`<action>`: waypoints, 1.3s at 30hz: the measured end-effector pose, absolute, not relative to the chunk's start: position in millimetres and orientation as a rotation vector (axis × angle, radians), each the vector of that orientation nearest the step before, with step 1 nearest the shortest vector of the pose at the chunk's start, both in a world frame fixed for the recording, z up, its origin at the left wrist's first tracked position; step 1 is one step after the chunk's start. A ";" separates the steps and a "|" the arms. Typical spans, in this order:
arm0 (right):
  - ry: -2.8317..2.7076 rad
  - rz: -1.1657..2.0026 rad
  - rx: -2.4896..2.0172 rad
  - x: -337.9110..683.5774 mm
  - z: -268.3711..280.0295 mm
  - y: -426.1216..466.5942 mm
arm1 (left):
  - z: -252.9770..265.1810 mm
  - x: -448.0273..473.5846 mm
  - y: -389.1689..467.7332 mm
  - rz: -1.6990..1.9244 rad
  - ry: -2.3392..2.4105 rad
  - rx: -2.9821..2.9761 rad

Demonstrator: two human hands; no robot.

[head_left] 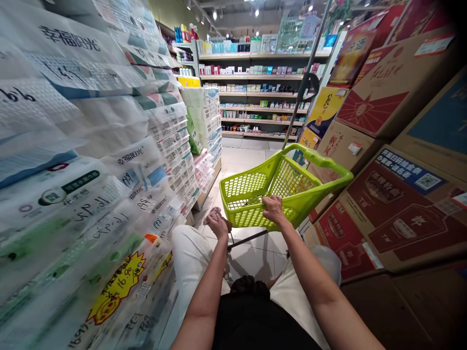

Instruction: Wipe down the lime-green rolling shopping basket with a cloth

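Note:
A lime-green shopping cart (251, 176) with lattice plastic walls stands on the tiled floor in front of me. My right hand (273, 210) is closed over the cart's near rim, its fingers reaching inside. Just left of the cart, my left hand (219, 226) is closed around a crumpled greyish-pink cloth (213, 212), close to the near left corner of the cart. The curved green push handle (330, 165) rises on the right side, with neither hand on it. Small green bits or items seem to lie inside the cart, too indistinct to name.
Tall stacks of wrapped tissue packs (127, 160) line the left side. Stacked cardboard liquor boxes (404, 204) crowd the right. A tiled aisle (241, 150) runs ahead to shelves (251, 75) of small packaged goods. A dark pole (304, 82) rises behind the cart.

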State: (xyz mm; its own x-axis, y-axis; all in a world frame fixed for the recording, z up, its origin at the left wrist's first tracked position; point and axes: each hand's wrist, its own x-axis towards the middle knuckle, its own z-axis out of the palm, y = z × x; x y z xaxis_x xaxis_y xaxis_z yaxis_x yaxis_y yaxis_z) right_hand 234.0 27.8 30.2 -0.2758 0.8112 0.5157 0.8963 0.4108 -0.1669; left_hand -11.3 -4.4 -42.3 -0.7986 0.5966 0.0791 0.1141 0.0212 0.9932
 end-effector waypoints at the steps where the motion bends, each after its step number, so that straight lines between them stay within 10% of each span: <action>1: -2.133 -0.208 -1.451 237.6 29.9 29.9 | -43.0 -1.9 -10.2 1.825 1.921 0.778; 39: -2.097 -0.142 -1.424 272.5 24.5 19.9 | -23.7 -48.1 -12.1 1.447 1.584 2.150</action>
